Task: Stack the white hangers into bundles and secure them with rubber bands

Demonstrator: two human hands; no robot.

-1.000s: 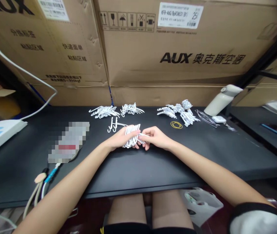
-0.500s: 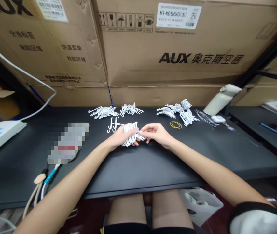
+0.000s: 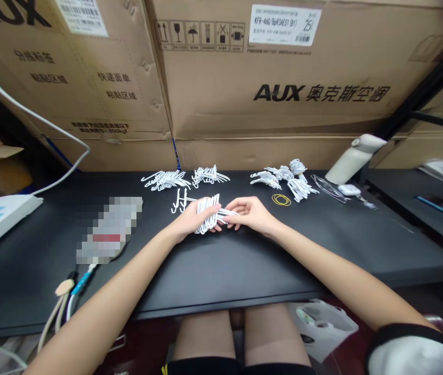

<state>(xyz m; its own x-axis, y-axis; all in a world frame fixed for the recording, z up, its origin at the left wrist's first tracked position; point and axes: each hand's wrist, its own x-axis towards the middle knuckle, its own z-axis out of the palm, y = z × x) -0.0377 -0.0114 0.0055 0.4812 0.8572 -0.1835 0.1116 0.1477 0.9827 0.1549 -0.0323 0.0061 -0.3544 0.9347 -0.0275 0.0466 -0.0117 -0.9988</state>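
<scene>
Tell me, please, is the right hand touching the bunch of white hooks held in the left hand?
Touching: in the head view the right hand pinches the wire ends of the bunch of white hooks gripped by the left hand.

right hand [image 3: 250, 214] shifted slightly toward 12 o'clock, its fingers now closed on white hooks [image 3: 207, 213] bundle's protruding ends, left hand [image 3: 192, 221] nudged likewise

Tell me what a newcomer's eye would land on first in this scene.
First, the left hand and right hand meeting at the middle of the black tabletop, both gripping a bunch of small white wire hooks. Next, more white hook bundles lie along the far edge, beside yellow rubber bands. Behind everything rise big brown cardboard cartons printed AUX.
</scene>
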